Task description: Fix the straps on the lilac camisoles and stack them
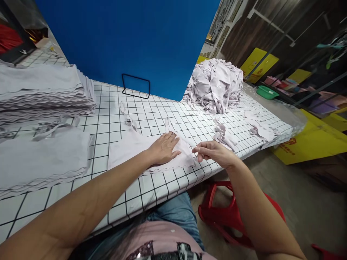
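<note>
A pale, off-white camisole-like garment [127, 150] with thin straps lies spread on the grid-patterned table. My left hand [165, 147] rests flat on it, fingers stretched out over the cloth near one strap. At the garment's right edge is my right hand [213, 152], thumb and fingers pinched together. Its fingertips are beside the cloth edge; whether they hold that edge or something small cannot be made out. One strap [128, 121] trails away from the garment's upper left.
Layered stacks of the same pale cloth [40, 86] are on the left, one nearer stack [43, 155] in front. A crumpled heap [217, 85] and loose pieces [225, 137] lie rightward. Behind stands a blue panel [130, 43] with a black wire frame [136, 86]. A red stool [222, 213] is below.
</note>
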`<state>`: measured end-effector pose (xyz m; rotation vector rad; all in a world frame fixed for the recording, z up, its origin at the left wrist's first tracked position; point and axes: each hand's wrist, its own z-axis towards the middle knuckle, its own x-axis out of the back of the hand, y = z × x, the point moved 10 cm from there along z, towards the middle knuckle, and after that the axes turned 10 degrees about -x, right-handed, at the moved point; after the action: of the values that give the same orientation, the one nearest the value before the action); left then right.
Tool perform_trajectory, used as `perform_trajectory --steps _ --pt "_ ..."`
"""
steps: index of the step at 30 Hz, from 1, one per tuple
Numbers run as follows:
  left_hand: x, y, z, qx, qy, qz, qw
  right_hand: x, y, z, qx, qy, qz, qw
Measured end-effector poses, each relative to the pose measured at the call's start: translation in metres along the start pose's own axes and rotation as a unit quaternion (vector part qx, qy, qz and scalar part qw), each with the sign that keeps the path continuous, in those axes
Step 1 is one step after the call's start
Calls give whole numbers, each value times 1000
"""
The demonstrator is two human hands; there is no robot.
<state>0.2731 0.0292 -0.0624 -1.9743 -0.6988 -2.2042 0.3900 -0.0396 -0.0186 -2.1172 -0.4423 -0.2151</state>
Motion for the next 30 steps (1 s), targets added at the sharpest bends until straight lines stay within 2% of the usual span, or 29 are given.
perform_trajectory --steps 4,7,9,11,14,16,19,21,25,27,30 --pt "2 3 2 -12 9 12 1000 -9 17 -30 -3 -42 -35 999" --pt "3 3 3 -21 22 12 999 -14 21 -41 11 -76 -1 997" --pt "3 1 3 -22 27 3 999 -11 22 -41 26 -78 22 996" --pt "2 -1 2 -18 32 -14 999 -1 19 -36 52 -52 46 996" --pt "3 -2 0 -9 39 -40 998 20 3 -21 105 3 124 987" --pt "6 -2 -1 -5 43 -53 998 27 -14 -6 141 13 177 974" --pt "19 -5 -4 5 72 -99 992 22 -42 24 182 -14 234 955" --pt "34 -13 -8 23 121 -166 978 13 -51 48 183 -25 269 945" --pt "58 -46 -23 105 212 -320 918 -7 -44 91 142 -19 316 938" --pt "60 -57 -28 137 220 -365 894 -14 -36 103 124 -11 314 941" --pt "58 -58 -28 144 214 -407 876 -16 -30 110 130 0 300 945"
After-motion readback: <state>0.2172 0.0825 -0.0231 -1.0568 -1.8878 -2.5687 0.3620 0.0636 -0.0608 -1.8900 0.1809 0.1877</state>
